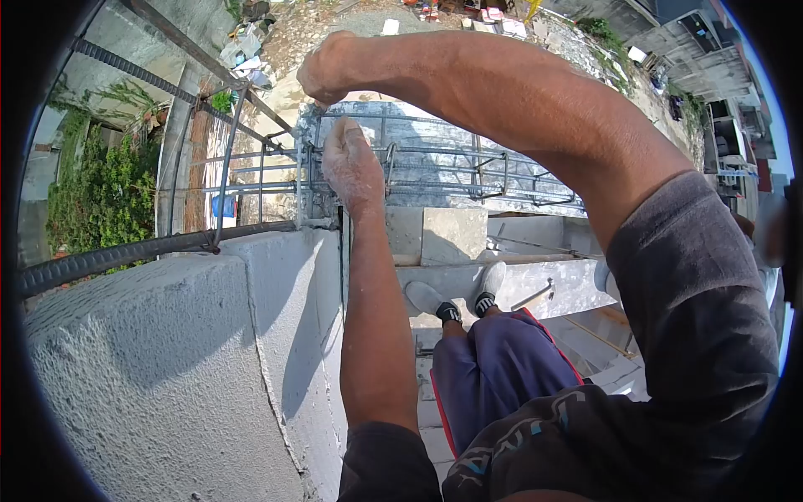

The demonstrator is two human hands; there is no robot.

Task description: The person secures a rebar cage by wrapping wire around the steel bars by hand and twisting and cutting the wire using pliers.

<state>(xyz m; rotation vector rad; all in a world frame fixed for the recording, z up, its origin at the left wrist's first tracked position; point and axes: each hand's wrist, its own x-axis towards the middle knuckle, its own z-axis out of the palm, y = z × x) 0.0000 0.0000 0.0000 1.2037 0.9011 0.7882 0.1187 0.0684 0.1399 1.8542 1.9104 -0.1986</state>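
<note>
My right hand (324, 69) is up at the top, its wrist bent and its fingers curled closed. The fingertips face away from me, so what they hold, if anything, is hidden. Just below it, my left hand (353, 163), dusted with pale powder, is closed with the thumb upward. I cannot make out anything in its fingers. Both hands are over the corner where a rebar cage (435, 171) of thin steel bars meets the top of a grey block wall (288, 293). Close to the left hand's fingers stands an upright metal bar (299, 180).
Thick ribbed bars (150, 251) run off the wall's end to the left. My feet stand on boards, near a hammer (535, 296) lying on a pale plank (569, 283). Far below are green shrubs (104, 188) and rubble-strewn ground (288, 38).
</note>
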